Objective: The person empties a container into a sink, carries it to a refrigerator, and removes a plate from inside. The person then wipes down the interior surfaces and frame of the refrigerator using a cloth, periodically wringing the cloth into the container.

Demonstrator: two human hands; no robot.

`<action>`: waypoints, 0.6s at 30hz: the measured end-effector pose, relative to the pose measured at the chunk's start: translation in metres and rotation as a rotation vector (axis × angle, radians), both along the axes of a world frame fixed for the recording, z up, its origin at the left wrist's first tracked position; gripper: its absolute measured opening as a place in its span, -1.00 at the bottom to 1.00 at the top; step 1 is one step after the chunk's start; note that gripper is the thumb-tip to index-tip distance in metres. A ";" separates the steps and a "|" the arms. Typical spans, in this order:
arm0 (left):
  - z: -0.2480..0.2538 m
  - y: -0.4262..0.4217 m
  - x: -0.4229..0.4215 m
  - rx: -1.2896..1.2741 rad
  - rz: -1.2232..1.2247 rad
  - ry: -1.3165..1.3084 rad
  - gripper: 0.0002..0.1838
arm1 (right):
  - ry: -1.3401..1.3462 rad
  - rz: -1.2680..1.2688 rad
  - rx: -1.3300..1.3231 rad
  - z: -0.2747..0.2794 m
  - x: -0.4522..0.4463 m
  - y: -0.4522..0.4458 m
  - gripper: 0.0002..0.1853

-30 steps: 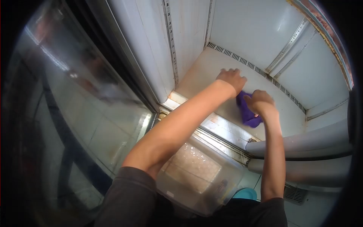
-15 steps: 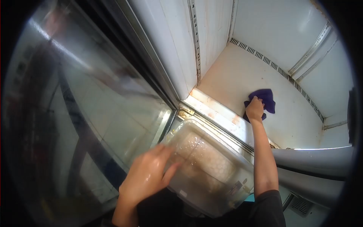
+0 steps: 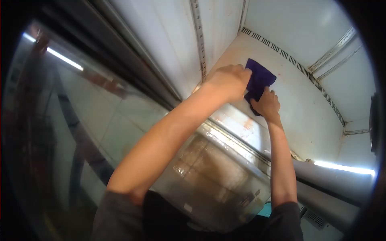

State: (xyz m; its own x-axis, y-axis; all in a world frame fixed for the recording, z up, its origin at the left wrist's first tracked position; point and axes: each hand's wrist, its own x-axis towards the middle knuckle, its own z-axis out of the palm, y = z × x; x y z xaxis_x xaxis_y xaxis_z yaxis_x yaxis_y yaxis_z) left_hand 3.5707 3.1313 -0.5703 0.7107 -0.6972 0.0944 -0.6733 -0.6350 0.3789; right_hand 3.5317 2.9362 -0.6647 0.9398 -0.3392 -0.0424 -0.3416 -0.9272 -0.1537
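Observation:
A purple cloth [image 3: 260, 78] lies partly spread over the pale floor [image 3: 305, 108] of a white-walled cabinet. My left hand [image 3: 231, 80] reaches in at the cloth's left edge, fingers bent at its border; whether they pinch it is unclear. On the lower right part of the cloth is my right hand [image 3: 267, 102], its thumb and fingers around the fabric.
Below the cabinet's metal sill [image 3: 237, 120] stands a translucent plastic bin [image 3: 213, 168]. A glass door [image 3: 120, 120] is at the left, and a grey rounded edge [image 3: 333, 172] at the right. Part of a turquoise item [image 3: 265, 209] shows near the bottom.
My left hand has gone from above the bin up into the cabinet beside the cloth. The cloth and my right hand have shifted up and slightly left, and the cloth is more spread.

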 end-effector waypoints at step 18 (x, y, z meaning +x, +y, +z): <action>-0.148 -0.103 0.246 0.142 -0.134 -0.916 -0.83 | -0.423 0.042 0.042 -0.071 0.150 -0.109 -0.67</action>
